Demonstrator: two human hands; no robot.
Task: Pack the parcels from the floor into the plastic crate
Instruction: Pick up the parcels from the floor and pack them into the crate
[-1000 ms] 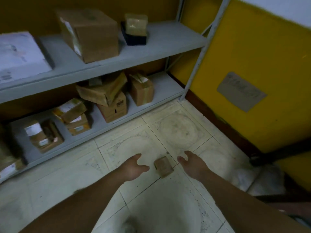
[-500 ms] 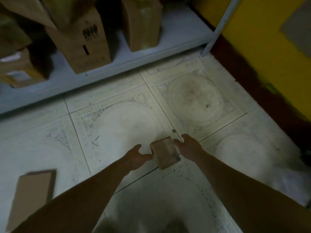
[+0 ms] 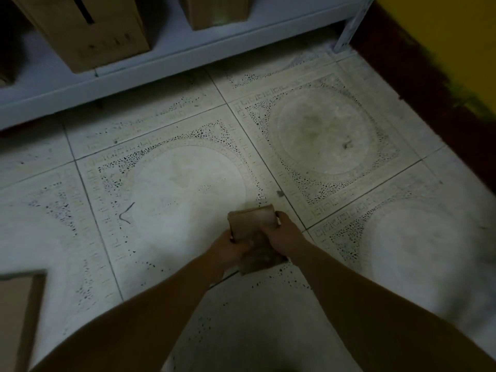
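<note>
A small brown cardboard parcel [image 3: 252, 220] lies on the tiled floor in the lower middle of the head view. My left hand [image 3: 232, 248] grips its left side with curled fingers. My right hand [image 3: 284, 237] grips its right side, fingertips hooked over the far right corner. The near part of the parcel is hidden under both hands. Whether it is lifted off the floor I cannot tell. No plastic crate is in view.
Another flat brown parcel [image 3: 16, 318] lies on the floor at the lower left edge. A grey shelf [image 3: 161, 68] with two cardboard boxes [image 3: 88, 30] runs along the top. A yellow wall with a dark skirting [image 3: 429, 84] closes the right side.
Both hands have closed in from either side and taken hold of the small parcel. The camera has dropped lower and closer to the floor.
</note>
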